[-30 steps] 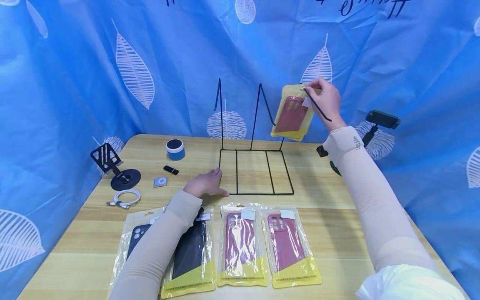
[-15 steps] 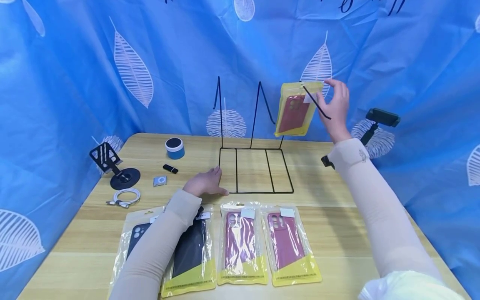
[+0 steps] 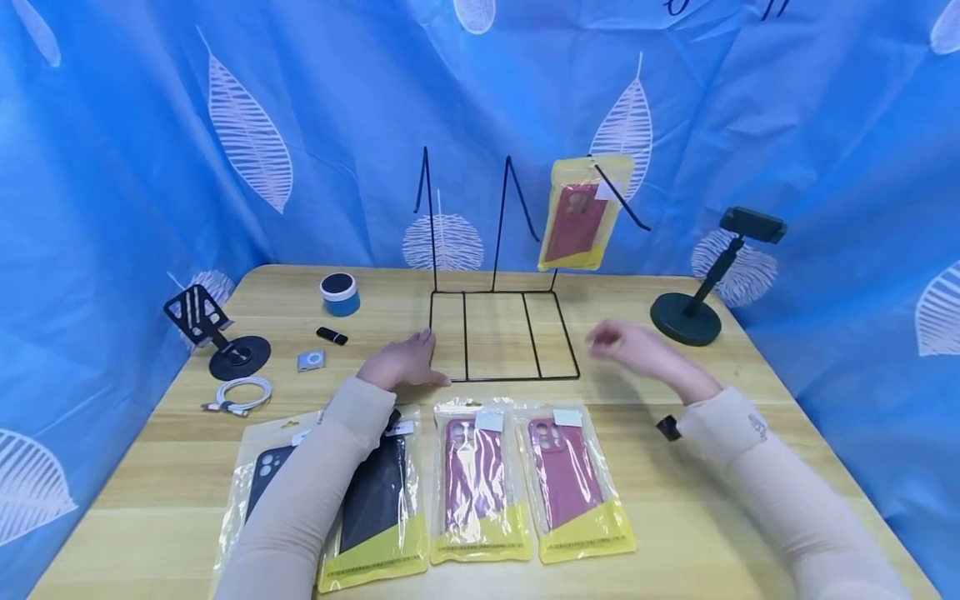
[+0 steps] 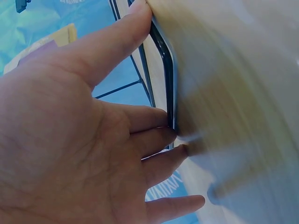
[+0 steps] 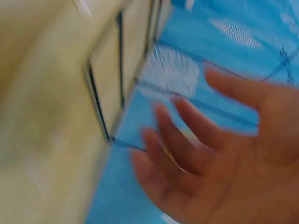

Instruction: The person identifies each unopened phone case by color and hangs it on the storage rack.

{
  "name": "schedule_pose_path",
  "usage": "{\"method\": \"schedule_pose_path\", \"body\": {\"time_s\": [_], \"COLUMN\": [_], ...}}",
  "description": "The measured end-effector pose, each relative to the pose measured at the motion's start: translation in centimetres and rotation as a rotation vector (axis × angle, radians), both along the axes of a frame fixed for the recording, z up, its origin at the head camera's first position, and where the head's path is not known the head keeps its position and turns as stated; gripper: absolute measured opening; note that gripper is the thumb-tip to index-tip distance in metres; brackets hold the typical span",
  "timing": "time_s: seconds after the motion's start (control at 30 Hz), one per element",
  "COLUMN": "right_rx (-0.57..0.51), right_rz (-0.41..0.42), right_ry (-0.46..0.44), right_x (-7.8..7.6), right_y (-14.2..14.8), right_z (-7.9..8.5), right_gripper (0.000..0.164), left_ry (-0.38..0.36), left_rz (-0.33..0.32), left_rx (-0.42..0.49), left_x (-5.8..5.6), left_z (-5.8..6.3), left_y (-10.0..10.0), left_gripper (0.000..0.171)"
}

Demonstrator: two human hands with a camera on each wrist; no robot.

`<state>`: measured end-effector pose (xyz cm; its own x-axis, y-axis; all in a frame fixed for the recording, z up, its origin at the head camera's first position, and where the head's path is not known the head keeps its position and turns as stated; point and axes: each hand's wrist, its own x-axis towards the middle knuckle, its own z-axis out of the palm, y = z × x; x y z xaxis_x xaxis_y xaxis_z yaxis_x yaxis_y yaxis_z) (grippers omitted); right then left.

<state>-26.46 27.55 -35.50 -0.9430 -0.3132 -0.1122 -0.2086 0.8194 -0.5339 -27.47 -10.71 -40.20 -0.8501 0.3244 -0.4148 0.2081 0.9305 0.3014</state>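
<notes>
My left hand (image 3: 401,362) rests at the left front corner of a black wire display rack (image 3: 465,337). In the left wrist view, its thumb and first fingers touch the base wire (image 4: 169,79), the fingers mostly straight. From the rack's right hook hangs a yellow-edged clear pouch (image 3: 576,221) with a dark red phone case inside; the other two hooks hold nothing. Blurred by motion, my right hand (image 3: 633,343) is over the table right of the rack, holding nothing, its fingers loosely bent in the right wrist view.
In front lie two pouches with red phone cases (image 3: 474,479) (image 3: 566,475) and two with dark ones, partly under my left sleeve (image 3: 300,508). Leftward are a black stand (image 3: 240,357), white cable (image 3: 243,392), blue-white jar (image 3: 341,294) and small gadgets. A dark phone holder (image 3: 686,318) stands right.
My right hand has let go of the pouch, which hangs on the right hook, and has moved down toward the table. The left hand stays at the rack's corner.
</notes>
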Motion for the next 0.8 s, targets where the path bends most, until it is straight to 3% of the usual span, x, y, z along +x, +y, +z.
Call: {"method": "schedule_pose_path", "body": {"time_s": [0.07, 0.13, 0.37, 0.63, 0.8], "right_rx": [0.061, 0.116, 0.214, 0.22, 0.12], "right_rz": [0.114, 0.163, 0.178, 0.203, 0.204], "right_ry": [-0.096, -0.13, -0.151, -0.166, -0.148], "right_x": [0.9, 1.6, 2.6, 2.1, 2.2], "right_y": [-0.8, -1.4, -2.1, -2.3, -1.3], "right_z": [-1.4, -2.5, -4.8, -5.3, -4.7], "right_gripper": [0.034, 0.028, 0.015, 0.011, 0.01], "left_ry": [0.001, 0.002, 0.001, 0.005, 0.0], "left_rz": [0.006, 0.008, 0.003, 0.003, 0.007], "left_rx": [0.004, 0.012, 0.01, 0.001, 0.014], "left_x": [0.0, 0.0, 0.1, 0.3, 0.5], "left_z": [0.1, 0.3, 0.3, 0.3, 0.4], "left_y": [-0.2, -0.3, -0.2, -0.2, -0.1], "left_gripper": [0.1, 0.1, 0.099, 0.099, 0.1]}}
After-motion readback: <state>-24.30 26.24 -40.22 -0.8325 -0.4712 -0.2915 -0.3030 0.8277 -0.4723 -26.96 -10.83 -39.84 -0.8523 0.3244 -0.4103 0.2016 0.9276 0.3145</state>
